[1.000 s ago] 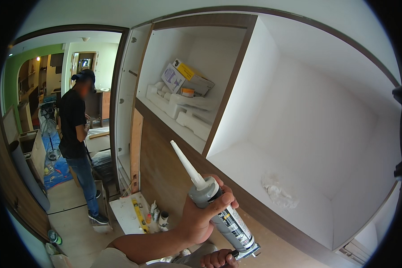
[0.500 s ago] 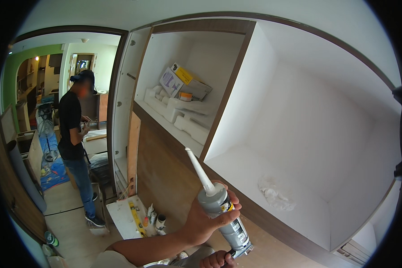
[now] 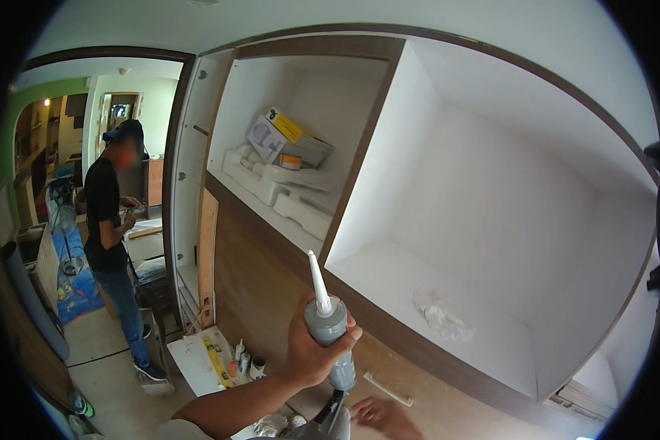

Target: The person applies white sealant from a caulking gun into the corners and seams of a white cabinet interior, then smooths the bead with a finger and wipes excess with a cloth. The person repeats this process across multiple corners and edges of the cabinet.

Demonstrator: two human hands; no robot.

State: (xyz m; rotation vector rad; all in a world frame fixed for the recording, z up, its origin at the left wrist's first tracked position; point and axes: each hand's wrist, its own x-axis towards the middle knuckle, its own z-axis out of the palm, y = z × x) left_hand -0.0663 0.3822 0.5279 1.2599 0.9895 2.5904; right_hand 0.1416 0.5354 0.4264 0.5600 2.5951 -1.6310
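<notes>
My left hand is closed around the grey cartridge of a sealant gun. Its long white nozzle points up in front of the cabinet's dark wood edge. The gun's black rear part hangs below, towards my lap. My right hand is off the gun at the lower edge, slightly blurred, with its fingers loosely extended and nothing visible in them. Just above it, a thin pale bar shows against the brown panel.
A white cabinet compartment holds crumpled clear plastic. The left compartment has boxes and white foam pieces. Below, a white board carries a yellow spirit level and several tubes. A person stands by the doorway.
My right hand has let go of the gun's rear end and moved right. My left hand has brought the gun a little left and more upright. The view has shifted slightly.
</notes>
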